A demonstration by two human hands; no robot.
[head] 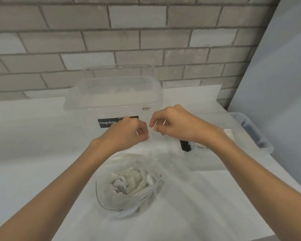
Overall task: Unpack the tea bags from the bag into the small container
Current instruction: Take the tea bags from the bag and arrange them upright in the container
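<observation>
Noted left hand [129, 131] and right hand [170, 122] raised close together over clear bag [142, 204] of tea bags [127, 181] on desk [33, 171], fingers curled. Cannot tell whether either pinches the bag's film.

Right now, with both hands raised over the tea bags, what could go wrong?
The tea bags sit in a limp clear bag; tugging one out could drag it along or spill the rest. The right forearm crosses over the small clear container, so a quick reach might knock it. The view is blurred, so whether the left hand or right hand pinches anything is unclear.
</observation>
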